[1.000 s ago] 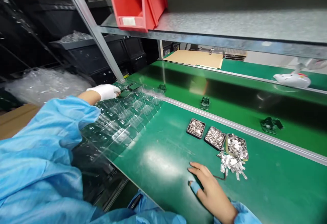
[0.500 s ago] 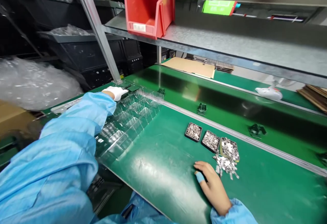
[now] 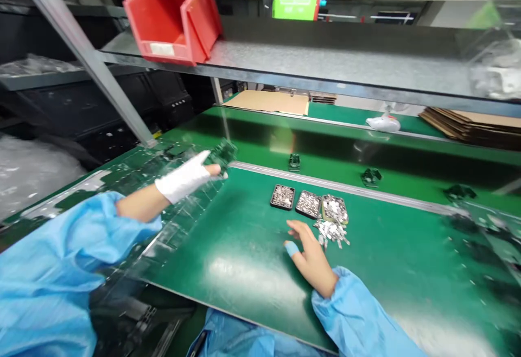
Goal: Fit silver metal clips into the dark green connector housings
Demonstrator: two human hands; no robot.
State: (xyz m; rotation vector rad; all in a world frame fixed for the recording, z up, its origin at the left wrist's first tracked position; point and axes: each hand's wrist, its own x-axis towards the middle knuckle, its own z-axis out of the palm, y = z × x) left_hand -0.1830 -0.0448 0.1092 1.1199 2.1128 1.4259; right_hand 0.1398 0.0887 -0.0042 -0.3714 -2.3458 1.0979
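Basically L hand [image 3: 189,177] is at the dark part [image 3: 224,152] by the clear tray [image 3: 179,221], can't tell if clamped bc blur, R hand [image 3: 310,256] w/ fingers apart near metal bits [image 3: 331,232], prob there for easy reach.

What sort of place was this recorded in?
Most likely a small-parts workstation in a factory: a red parts bin sits on a metal shelf, and three small square trays of tiny silvery pieces stand on a green worktop.
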